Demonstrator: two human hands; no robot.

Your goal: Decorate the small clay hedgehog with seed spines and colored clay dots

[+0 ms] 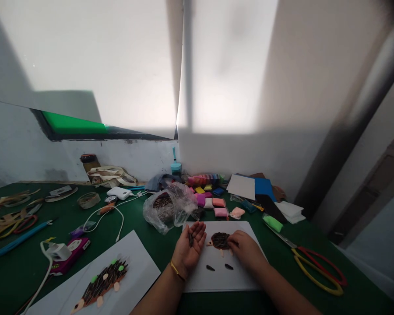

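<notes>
My left hand [189,248] is turned palm up over the left edge of a white board [223,275], fingers spread, with a few dark seeds [191,239] lying in the palm. My right hand [244,249] rests on the board with its fingertips pinched against a small hedgehog figure [219,240] covered in dark seeds. Two loose seeds [219,267] lie on the board in front of the figure. A clear plastic bag of seeds [167,209] sits just behind my left hand.
A finished seed hedgehog on white paper [101,280] lies at the left front. Red and yellow scissors [315,262] lie right. Coloured clay blocks [210,197], paper sheets [249,187], a green clay piece [273,223], a pink device with white cable [70,251] and tape roll [88,200] crowd the green table.
</notes>
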